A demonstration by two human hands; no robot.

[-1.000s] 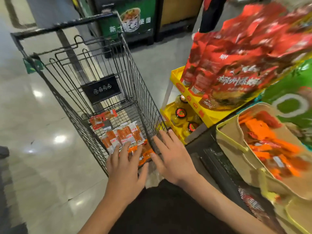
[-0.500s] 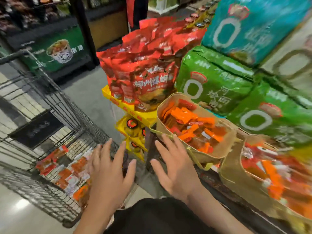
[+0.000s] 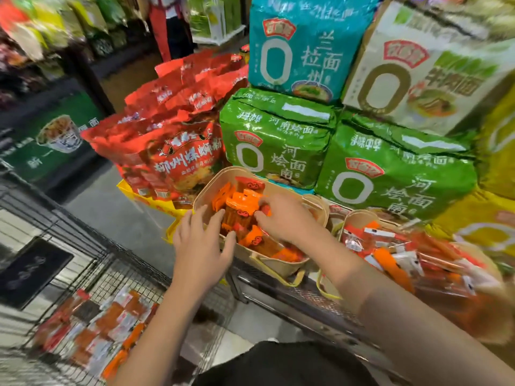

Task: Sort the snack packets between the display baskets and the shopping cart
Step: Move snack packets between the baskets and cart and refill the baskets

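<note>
— What's down on your left?

— The shopping cart [image 3: 92, 277], wire-sided, with a scatter of snack packets [image 3: 92, 330] lying flat on its floor. Those look already sorted, I'd judge.

— And your left hand?

— My left hand [image 3: 200, 246] rests at the near rim of the first display basket [image 3: 278, 267], fingers straight and spread, gripping nothing — I'd say it is there to steady the basket or to scoop.

— The right one?

— My right hand [image 3: 284, 218] is inside that basket, fingers curled down into the orange packets [image 3: 242, 204]. Whether they have actually closed on one, I cannot tell; the pile hides the tips.

— Further right?

— A second basket [image 3: 359, 218] just beside the first, heaped with more packets [image 3: 390, 254], blurred at the edge.

— What carries it all?

— A dark metal surface [image 3: 292, 299] with a mesh top. Behind the baskets stand red bags [image 3: 172, 151], green noodle packs [image 3: 278, 146], a teal one [image 3: 301, 45] stacked above. It's a shop aisle, grey floor [image 3: 111, 218], shelves beyond, a person [image 3: 170, 26] standing far back.
</note>
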